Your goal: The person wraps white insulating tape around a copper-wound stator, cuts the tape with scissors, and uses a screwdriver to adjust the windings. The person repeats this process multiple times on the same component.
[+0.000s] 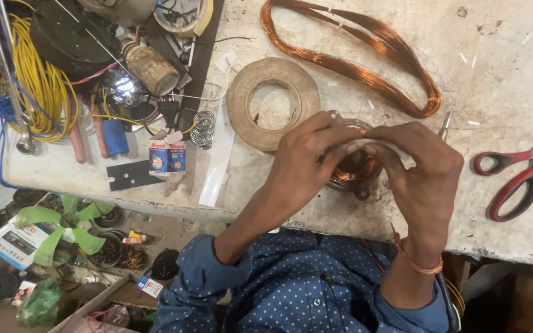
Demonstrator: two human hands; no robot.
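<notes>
Both hands, left hand (306,161) and right hand (419,168), pinch a white paper strip (374,145) lying left-to-right over the round copper-wound metal stator (351,172) on the worn workbench (501,68).

1. Even, fairly bright light falls from above on the pale bench (501,55); shadows are soft.
2. Glints show on the copper wire coil (365,68).
3. The floor (155,234) below lies dimmer.
4. Focus is sharp; edges bend slightly.
</notes>
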